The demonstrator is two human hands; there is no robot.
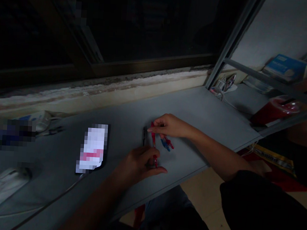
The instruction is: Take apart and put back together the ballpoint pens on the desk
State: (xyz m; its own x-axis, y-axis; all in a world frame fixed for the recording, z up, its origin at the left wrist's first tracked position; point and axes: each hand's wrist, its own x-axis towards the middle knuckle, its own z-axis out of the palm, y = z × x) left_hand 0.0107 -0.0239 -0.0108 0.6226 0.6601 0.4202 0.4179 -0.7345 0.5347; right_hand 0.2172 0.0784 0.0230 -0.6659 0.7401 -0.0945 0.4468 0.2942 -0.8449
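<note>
Over the grey table (pixel 126 127), my right hand (pixel 168 125) pinches the upper end of a slim red item (pixel 153 137), which looks like a pen. My left hand (pixel 141 163) is nearer to me, its fingers closed round the lower end of the same item and its thumb stretched out. Just below my right hand are a blue item (pixel 165 143) and another red one (pixel 170 143), partly covered by its fingers. A dark slim object (pixel 144 136) lies left of my right hand's fingertips.
A lit phone (pixel 93 147) with a cable lies left of my hands. At the far left sits a pale power strip (pixel 5 185). Beyond a metal frame (pixel 218 72) on the right are a red container (pixel 276 110), a blue box (pixel 285 67) and another person's arm.
</note>
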